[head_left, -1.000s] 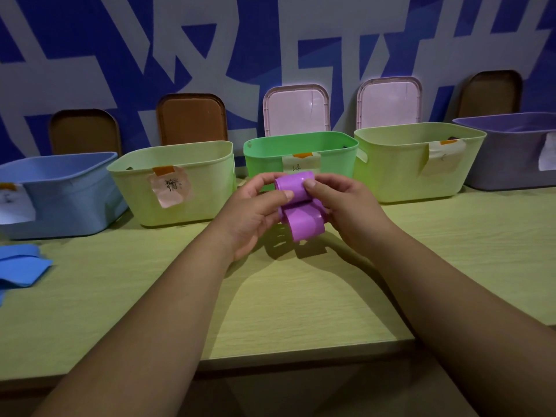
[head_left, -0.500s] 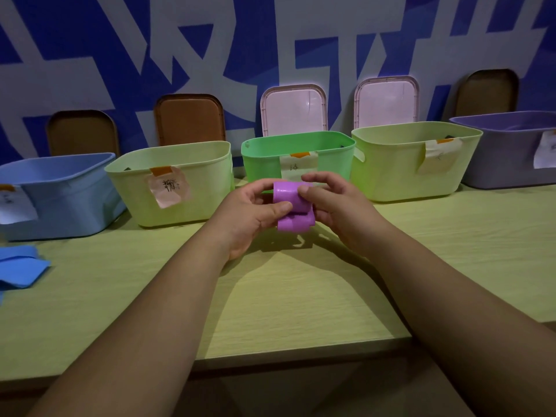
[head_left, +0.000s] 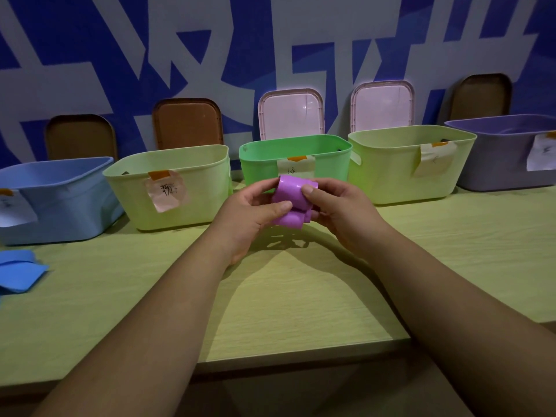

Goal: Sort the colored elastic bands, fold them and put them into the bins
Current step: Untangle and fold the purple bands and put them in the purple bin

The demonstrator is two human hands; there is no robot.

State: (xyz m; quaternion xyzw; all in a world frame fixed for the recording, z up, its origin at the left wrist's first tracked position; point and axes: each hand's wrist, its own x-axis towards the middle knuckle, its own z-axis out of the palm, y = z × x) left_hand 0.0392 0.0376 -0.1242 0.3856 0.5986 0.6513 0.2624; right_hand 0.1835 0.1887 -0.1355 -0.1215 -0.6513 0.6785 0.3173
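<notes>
A folded purple elastic band (head_left: 293, 203) is pinched between the left hand (head_left: 249, 218) and right hand (head_left: 340, 215), held above the tabletop (head_left: 301, 296) just in front of the green bin (head_left: 331, 164).

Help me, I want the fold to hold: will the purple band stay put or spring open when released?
Probably floppy: the purple band bends into soft loops between the left hand and right hand. Likely springy: its folds look rounded, not creased, so it may unroll once released. It seems light, since a fingertip pinch holds it above the table.
</notes>
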